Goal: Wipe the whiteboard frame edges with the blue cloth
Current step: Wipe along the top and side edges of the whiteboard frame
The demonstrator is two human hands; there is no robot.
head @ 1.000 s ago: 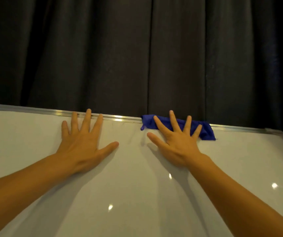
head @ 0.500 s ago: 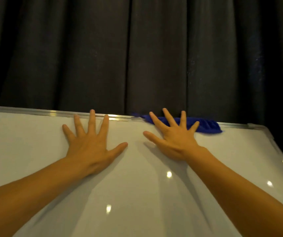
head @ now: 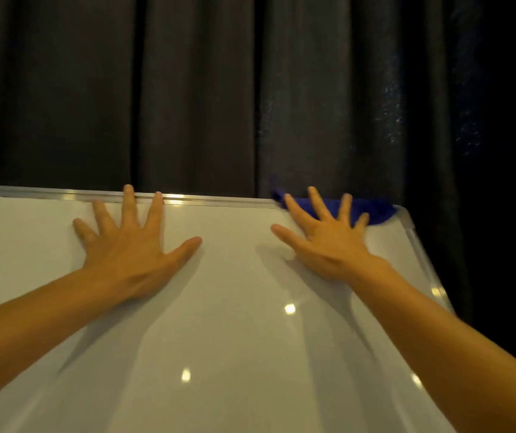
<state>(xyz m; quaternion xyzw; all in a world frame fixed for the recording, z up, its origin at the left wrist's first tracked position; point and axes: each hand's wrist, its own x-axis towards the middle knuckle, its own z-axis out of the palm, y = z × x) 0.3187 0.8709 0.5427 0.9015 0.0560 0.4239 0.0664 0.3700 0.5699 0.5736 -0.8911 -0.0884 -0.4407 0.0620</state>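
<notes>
A white whiteboard (head: 234,339) with a silver metal frame (head: 47,192) fills the lower view. The blue cloth (head: 375,210) lies on the top frame edge, right at the board's top-right corner (head: 404,213). My right hand (head: 328,242) presses flat on the cloth with fingers spread, and the fingertips cover its left part. My left hand (head: 131,251) rests flat on the board to the left, fingers apart, with its fingertips touching the top frame edge and nothing in it.
A dark pleated curtain (head: 188,89) hangs close behind the board. The frame's right edge (head: 422,254) runs down from the corner, with darkness beyond it. Ceiling lights reflect as small bright spots on the board surface.
My right hand has slid the blue cloth rightwards along the top frame edge, from near the middle to the top-right corner. The left hand has stayed flat on the board.
</notes>
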